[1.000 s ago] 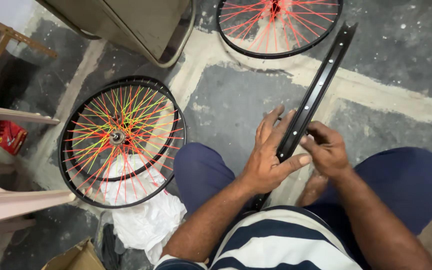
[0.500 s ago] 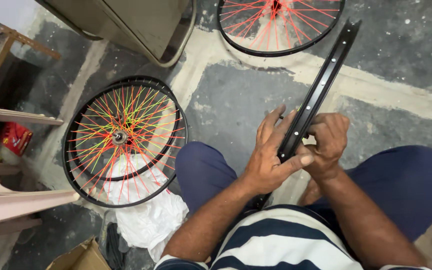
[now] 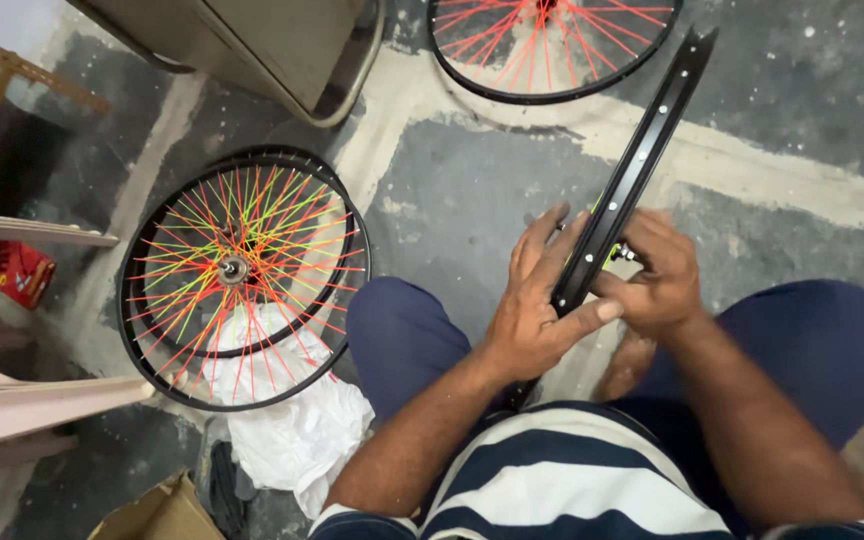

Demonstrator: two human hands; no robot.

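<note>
The black rim (image 3: pixel 632 170) stands edge-on between both hands, its long axis running up and away to the right. The left hand (image 3: pixel 537 305) lies flat along its near side, thumb hooked under — the right hand (image 3: pixel 657 275) is closed on something small at the rim's far side.

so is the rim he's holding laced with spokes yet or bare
Bare as far as visible: the black rim shows empty holes between left hand and right hand; its lower part is hidden.

The floor (image 3: pixel 802 80) is rough dark grey concrete crossed by pale, worn bands. A grey metal cabinet (image 3: pixel 252 45) stands at the top left. A wooden shelf (image 3: pixel 22 230) and a pale plastic chair (image 3: pixel 12 410) line the left edge. White crumpled cloth (image 3: pixel 292 440) and a cardboard box (image 3: pixel 157 515) lie near the bottom.
</note>
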